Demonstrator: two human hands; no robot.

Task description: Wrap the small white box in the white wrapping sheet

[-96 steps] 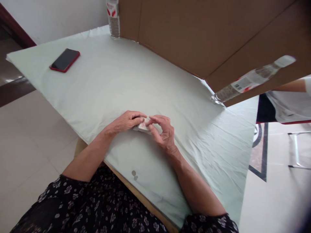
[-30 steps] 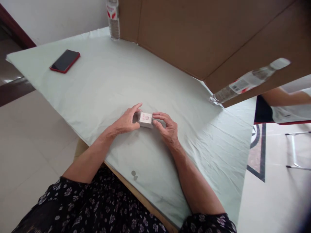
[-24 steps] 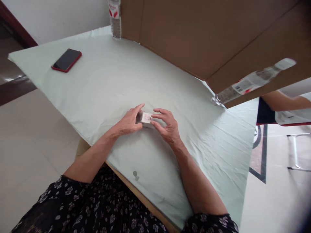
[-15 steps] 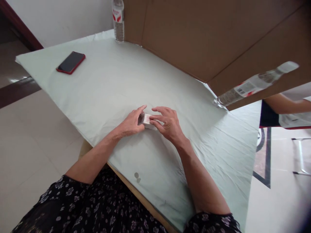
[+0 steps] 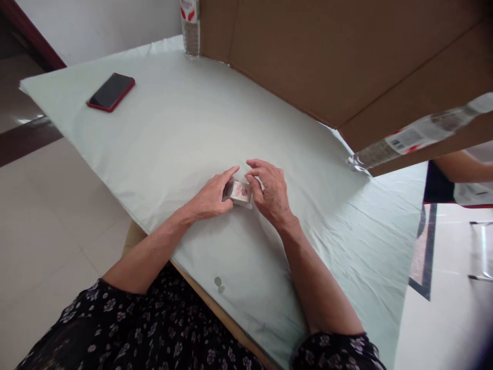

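A small pale box with a red print [image 5: 239, 192], like a deck of cards, stands tilted on the pale green cloth of the table [image 5: 162, 133]. My left hand [image 5: 211, 192] grips its left side, thumb below and fingers curled over the top. My right hand [image 5: 270, 191] pinches its right end with bent fingers. Both forearms rest on the cloth near the front edge.
A red phone [image 5: 111, 92] lies at the far left. A tall cardboard screen [image 5: 327, 56] stands along the back, with a water bottle [image 5: 190, 25] at its left end and another bottle [image 5: 419, 136] at its right. Another person's arm [image 5: 462, 165] shows behind it.
The box was lifted from under my hands, stood up between them, then tipped to a slant; my right fingers shifted from its top to its right end. The view drifted slightly.
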